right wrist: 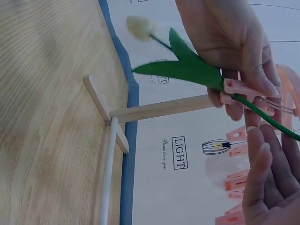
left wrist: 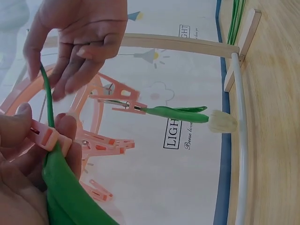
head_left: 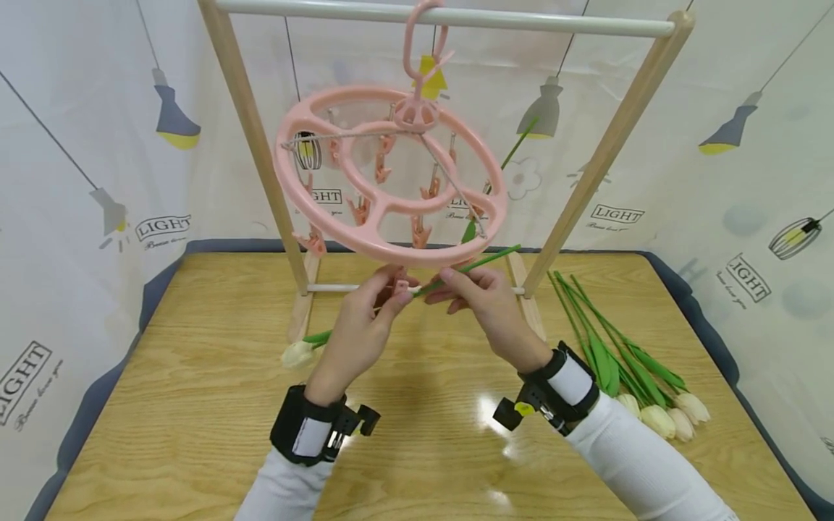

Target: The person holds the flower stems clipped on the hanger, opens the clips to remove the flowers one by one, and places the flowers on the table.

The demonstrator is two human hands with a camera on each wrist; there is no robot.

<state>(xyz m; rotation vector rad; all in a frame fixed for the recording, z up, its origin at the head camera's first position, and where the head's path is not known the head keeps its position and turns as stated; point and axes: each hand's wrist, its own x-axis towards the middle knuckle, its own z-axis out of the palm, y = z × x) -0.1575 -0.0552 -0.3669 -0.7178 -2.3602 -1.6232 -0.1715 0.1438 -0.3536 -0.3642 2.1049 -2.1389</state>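
My left hand [head_left: 361, 325] pinches a pink clothes peg [left wrist: 44, 136] below the front rim of a round pink hanger [head_left: 384, 250]. An artificial tulip [right wrist: 197, 70] passes through that peg, its leaves by the left palm and its white head hanging to the left. The thumb and fingers of my right hand [head_left: 478, 297] hold the green stem [head_left: 489, 259] to the right of the peg. Another tulip [left wrist: 178, 114] hangs head down from a different peg [left wrist: 124, 98] on the hanger's right side.
From the white top bar [head_left: 554, 22] of a wooden stand [head_left: 609, 155] hangs the hanger, with several more pegs [head_left: 420, 231] around its rings. Several loose tulips [head_left: 658, 420] lie on the wooden table [head_left: 417, 449] at the right. A patterned cloth [head_left: 98, 181] surrounds the table.
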